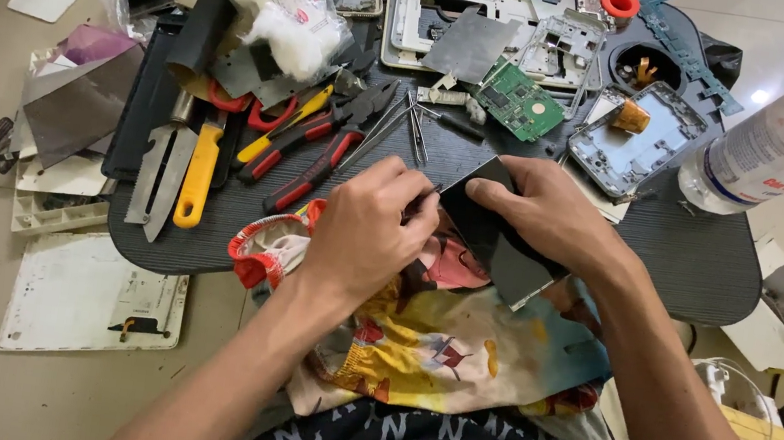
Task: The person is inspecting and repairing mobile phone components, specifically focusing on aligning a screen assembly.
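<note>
Two hands grip dark phone; pliers, circuit board crowd behind.

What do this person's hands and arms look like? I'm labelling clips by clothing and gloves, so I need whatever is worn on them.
Both arms are bare to the edge of the picture: no sleeves show. The left hand and the right hand wear no gloves. No ring, watch, bracelet or bandage shows on either wrist or on the fingers that are visible.
</note>
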